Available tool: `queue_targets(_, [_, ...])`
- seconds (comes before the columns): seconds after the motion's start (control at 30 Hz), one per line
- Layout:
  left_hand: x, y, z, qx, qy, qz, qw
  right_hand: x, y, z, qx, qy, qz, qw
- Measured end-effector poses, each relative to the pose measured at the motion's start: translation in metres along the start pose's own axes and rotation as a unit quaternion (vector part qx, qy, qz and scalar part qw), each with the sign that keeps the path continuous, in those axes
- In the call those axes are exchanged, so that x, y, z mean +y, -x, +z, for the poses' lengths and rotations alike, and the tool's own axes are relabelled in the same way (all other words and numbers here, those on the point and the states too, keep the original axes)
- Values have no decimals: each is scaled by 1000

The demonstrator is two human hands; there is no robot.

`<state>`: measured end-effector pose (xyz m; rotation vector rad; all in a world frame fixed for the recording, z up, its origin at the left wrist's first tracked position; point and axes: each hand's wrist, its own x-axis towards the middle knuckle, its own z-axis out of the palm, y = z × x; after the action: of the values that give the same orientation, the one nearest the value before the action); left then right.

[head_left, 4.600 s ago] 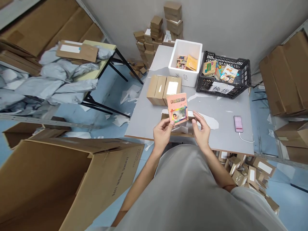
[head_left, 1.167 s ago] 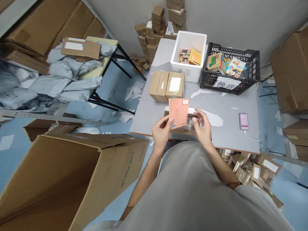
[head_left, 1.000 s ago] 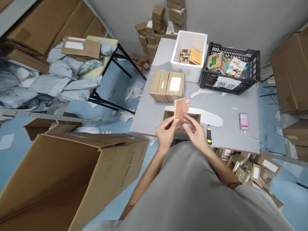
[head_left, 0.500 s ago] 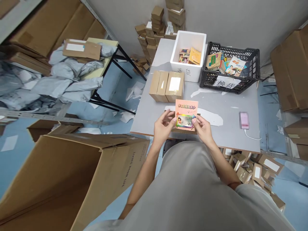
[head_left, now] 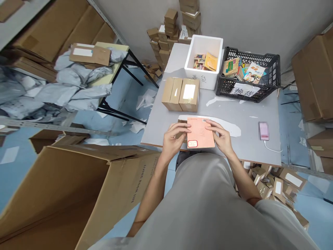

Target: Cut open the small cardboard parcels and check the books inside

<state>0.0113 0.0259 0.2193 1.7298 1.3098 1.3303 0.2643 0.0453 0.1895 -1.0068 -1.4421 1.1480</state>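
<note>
Book [head_left: 201,134] | I have left hand [head_left: 173,138] clamped on its left edge, right hand [head_left: 220,136] on its right, book between them | likely so its barcode [head_left: 204,120] lies uncovered | phone [head_left: 263,131] right of right hand, cabled, perhaps for charging

The paperback [head_left: 201,132] has a smooth paper cover. The taped carton [head_left: 188,105] is matt cardboard, the crate [head_left: 222,87] plastic, the white box [head_left: 210,79] foam-like.

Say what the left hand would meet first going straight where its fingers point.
The pink book: the fingers of the left hand seem to hold its left edge, though depth is unclear.
</note>
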Motion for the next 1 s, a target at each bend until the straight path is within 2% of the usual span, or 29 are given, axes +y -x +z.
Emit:
queue_targets(0.17, [0,5,1,11,-10,5,1000,0,0,1,14,28,-17,999])
queue_targets(0.3, [-7,9,5,42,37,-63,996,2,3,5,68,9,37,997])
queue_targets(0.37, [-10,10,6,38,56,-92,993,3,5,5,85,-6,69,994])
queue_targets(0.47, [-12,11,4,3,52,-107,993,2,6,2,71,-5,85,994])
queue_targets(0.6, [-10,12,2,-11,52,-115,992,-1,5,-3,43,8,93,995])
queue_targets(0.83, [-10,11,8,35,100,-221,970,-6,4,4,19,-34,157,987])
queue_targets(1.0, [-12,9,6,38,112,-222,968,-9,2,7,-7,-54,172,984])
